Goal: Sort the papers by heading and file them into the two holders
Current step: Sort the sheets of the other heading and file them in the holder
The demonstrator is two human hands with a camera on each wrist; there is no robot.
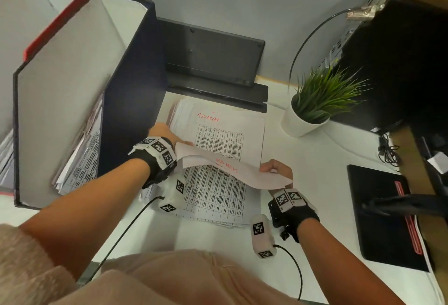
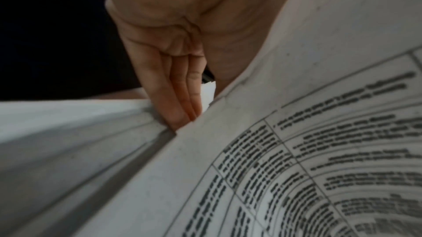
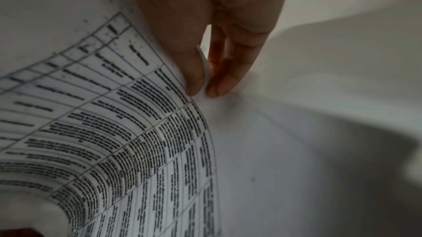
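Near edge of worktop (image 1: 157, 234): left hand (image 1: 162, 135) and right hand (image 1: 276, 167) each pinch one side of a bowed sheet (image 1: 232, 171), red "ADMIN" heading, above the stack (image 1: 218, 198). Risk: creasing or a second sheet clinging. Blue holder (image 1: 135, 67) stands far left.

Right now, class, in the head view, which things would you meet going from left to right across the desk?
Red-edged file holder → dark blue file holder → left hand → sheet headed ADMIN on the pile → right hand → potted plant → black mat.
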